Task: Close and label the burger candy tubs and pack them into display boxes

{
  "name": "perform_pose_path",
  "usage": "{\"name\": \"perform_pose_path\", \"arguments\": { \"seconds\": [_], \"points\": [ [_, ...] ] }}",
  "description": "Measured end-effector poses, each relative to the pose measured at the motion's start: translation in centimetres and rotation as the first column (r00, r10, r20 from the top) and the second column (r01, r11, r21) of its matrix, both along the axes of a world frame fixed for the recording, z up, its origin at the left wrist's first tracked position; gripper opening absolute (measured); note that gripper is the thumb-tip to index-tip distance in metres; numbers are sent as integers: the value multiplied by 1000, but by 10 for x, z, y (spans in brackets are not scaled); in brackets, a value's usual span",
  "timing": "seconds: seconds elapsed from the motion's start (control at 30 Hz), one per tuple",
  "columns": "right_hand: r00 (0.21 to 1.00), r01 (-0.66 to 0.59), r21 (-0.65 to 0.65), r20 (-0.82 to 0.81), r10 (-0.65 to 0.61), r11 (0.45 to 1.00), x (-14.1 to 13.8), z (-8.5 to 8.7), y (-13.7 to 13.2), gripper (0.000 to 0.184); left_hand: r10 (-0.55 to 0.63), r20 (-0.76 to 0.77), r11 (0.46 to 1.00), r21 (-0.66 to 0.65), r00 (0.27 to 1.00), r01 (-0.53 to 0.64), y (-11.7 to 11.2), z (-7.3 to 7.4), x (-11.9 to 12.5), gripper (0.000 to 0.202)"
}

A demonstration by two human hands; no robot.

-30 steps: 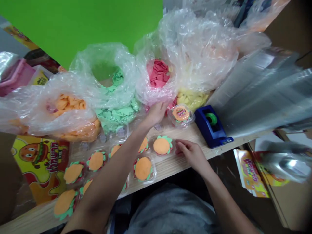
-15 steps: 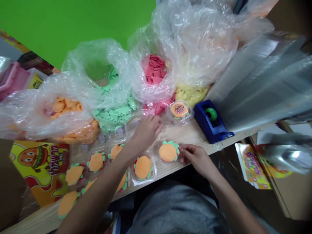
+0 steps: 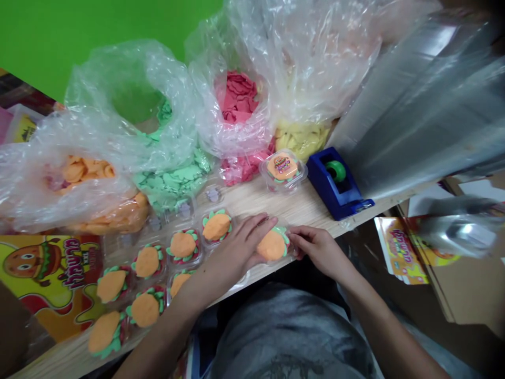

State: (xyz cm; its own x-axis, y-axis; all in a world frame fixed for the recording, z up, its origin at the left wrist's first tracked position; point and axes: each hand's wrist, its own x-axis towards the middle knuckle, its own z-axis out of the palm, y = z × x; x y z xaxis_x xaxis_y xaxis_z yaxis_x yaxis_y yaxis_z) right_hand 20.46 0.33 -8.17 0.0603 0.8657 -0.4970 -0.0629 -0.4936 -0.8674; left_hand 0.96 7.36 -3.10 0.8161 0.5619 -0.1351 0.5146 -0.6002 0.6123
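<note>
My left hand (image 3: 244, 245) lies across a clear plastic tub (image 3: 273, 245) holding a burger-shaped orange and green clay piece, its fingers over the near part. My right hand (image 3: 315, 247) has its fingertips against the tub's other side. Several similar open tubs (image 3: 183, 247) stand to the left, partly under my left forearm. A lidded tub with a burger label (image 3: 282, 167) sits just beyond my hands. Plastic bags of pink clay (image 3: 236, 97), green clay (image 3: 173, 179), orange clay (image 3: 84, 173) and yellow clay (image 3: 302, 139) lie behind.
All this is on a wooden table (image 3: 252, 202), with a blue tape dispenser (image 3: 335, 181) at its far right. A burger-printed card (image 3: 51, 279) lies at left. Clear plastic sheeting (image 3: 414, 105) fills the upper right. Printed cards (image 3: 398, 250) lie below the table edge.
My left hand has moved from near the pink clay down onto the tub, covering part of it. My right hand stays at the tub's side. The view has shifted slightly.
</note>
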Motion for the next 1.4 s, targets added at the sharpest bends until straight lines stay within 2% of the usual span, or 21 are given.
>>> {"name": "perform_pose_path", "arguments": {
  "seconds": [0.2,0.33,0.43,0.67,0.77,0.87,0.97,1.03,1.23,1.4],
  "points": [
    [1000,-16,-3,12,16,1000,0,-3,0,21,25,-50,987,162,998,-16,2,-7,7,71],
    [999,-39,4,20,39,999,0,-2,1,22,-16,-64,989,143,998,25,0,-6,4,80],
    [998,-56,15,28,55,998,0,-2,1,22,-54,-90,981,181,994,70,1,-5,1,84],
    [991,-69,57,119,62,996,-2,-3,1,22,-8,-116,967,252,993,37,0,-9,9,77],
    [978,-52,111,205,29,992,-5,-4,-2,25,32,-66,965,261,997,-14,-4,-13,8,75],
    [946,-52,197,324,-16,979,-8,-4,-8,31,92,35,975,202,995,-98,-5,-16,5,70],
    [909,-107,271,416,-16,956,-10,-2,-15,31,191,90,978,71,977,-198,-2,-17,2,52],
    [894,-143,304,448,-9,942,-11,-1,-19,34,252,105,966,30,962,-256,2,-16,2,43],
    [845,-224,381,535,-16,897,-13,-1,-30,35,274,115,954,95,955,-285,11,-15,7,39],
    [692,-354,391,721,-44,849,-20,-3,-41,36,231,69,953,184,970,-240,6,-16,10,38]
  ]
}}
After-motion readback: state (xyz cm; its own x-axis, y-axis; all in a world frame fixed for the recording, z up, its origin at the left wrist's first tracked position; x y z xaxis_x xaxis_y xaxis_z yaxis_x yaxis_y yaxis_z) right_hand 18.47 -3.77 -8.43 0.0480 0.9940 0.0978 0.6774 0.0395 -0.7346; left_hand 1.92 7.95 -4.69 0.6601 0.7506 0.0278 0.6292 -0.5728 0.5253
